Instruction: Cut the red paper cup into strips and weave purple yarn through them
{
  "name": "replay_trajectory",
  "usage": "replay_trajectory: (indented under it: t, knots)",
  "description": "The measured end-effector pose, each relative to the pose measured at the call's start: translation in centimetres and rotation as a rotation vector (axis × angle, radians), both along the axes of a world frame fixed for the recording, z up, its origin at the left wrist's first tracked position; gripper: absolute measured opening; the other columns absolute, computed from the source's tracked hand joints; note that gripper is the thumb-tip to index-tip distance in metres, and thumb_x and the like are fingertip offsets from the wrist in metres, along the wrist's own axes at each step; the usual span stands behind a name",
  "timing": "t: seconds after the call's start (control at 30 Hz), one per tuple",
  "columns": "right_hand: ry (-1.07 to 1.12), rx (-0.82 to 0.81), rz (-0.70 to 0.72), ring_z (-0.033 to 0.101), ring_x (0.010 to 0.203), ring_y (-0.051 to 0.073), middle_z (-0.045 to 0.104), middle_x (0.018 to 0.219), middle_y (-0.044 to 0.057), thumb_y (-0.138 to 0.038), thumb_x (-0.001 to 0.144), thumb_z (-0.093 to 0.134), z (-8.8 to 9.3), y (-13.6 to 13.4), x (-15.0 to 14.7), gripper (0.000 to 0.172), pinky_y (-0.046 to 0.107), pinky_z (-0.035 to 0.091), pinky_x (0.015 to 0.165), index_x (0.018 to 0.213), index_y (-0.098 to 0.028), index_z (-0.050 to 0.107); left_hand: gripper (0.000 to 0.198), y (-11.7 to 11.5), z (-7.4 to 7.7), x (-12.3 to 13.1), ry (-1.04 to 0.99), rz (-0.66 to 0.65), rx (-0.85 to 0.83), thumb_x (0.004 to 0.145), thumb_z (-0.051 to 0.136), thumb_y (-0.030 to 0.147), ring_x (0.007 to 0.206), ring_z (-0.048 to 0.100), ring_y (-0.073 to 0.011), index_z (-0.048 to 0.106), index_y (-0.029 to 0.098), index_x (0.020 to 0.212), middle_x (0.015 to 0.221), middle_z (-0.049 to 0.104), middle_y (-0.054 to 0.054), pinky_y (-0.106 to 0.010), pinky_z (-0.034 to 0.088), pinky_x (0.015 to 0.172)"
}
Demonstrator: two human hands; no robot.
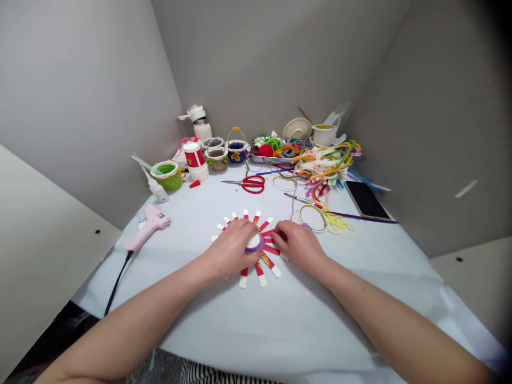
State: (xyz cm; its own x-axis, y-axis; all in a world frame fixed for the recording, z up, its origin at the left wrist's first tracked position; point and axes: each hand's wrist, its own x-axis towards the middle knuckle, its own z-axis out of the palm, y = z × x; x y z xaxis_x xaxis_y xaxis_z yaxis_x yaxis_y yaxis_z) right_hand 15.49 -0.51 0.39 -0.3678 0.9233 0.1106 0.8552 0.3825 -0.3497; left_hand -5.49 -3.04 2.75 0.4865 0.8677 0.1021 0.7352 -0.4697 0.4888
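Cut paper cup: a round white base (pixel 253 242) is seen lying on the white tabletop (pixel 200 320), in front of the person, with red-and-white strips (pixel 269 264) splayed around it like spokes.
Left hand (pixel 236 242): the base is grasped from the left and above, thumb on the near side, fingers on the far side.
Right hand (pixel 298 242): the fingers are curled together at the right-hand strips; whether yarn or a strip is pinched cannot be told.
Purple yarn: a band (pixel 262 244) is wrapped around the base, and a loose strand (pixel 293 208) is trailed beyond the right hand.
Direction: the base is placed to the left of the right fingertips; no single long axis is shown, each strip being pointed outward.
Nearer hand: the base is touched by the left; the right is held just beside it.
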Motion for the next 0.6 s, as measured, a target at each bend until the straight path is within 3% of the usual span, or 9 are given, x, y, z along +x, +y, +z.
replay_trajectory:
  t: [0.17, 0.37, 0.6]
  knots:
    - [0.048, -0.040, 0.063, 0.057, 0.075, 0.016, 0.065, 0.083, 0.003, -0.025, 0.094, 0.053, 0.4, 0.3, 0.7, 0.016, 0.026, 0.035, 0.066, 0.082, -0.019, 0.063, 0.038, 0.4, -0.2, -0.4, 0.030, -0.004, -0.004, 0.086, 0.069, 0.023, 0.117, 0.055, -0.0318, 0.054, 0.019, 0.121, 0.120, 0.063, -0.011, -0.049, 0.046, 0.101]
    - [0.216, -0.026, 0.276, 0.061, 0.086, 0.017, 0.065, 0.093, 0.006, -0.016, 0.093, 0.053, 1.5, 1.0, 3.3, 0.016, 0.028, 0.044, 0.077, 0.091, -0.019, 0.068, 0.051, 2.0, 0.8, -2.1, 0.039, -0.246, -0.086, 0.084, 0.063, 0.010, 0.127, 0.052, -0.0290, 0.052, 0.025, 0.132, 0.131, 0.061, -0.009, -0.047, 0.043, 0.107]
    - [0.058, -0.202, 0.506, 0.059, 0.079, 0.016, 0.062, 0.089, 0.005, -0.007, 0.092, 0.049, 3.7, -1.9, 2.9, 0.022, 0.026, 0.043, 0.071, 0.086, -0.018, 0.067, 0.048, 3.8, 0.8, -4.2, 0.034, -0.308, -0.117, 0.082, 0.058, 0.006, 0.124, 0.053, -0.0254, 0.059, 0.027, 0.126, 0.130, 0.062, -0.005, -0.041, 0.043, 0.106]
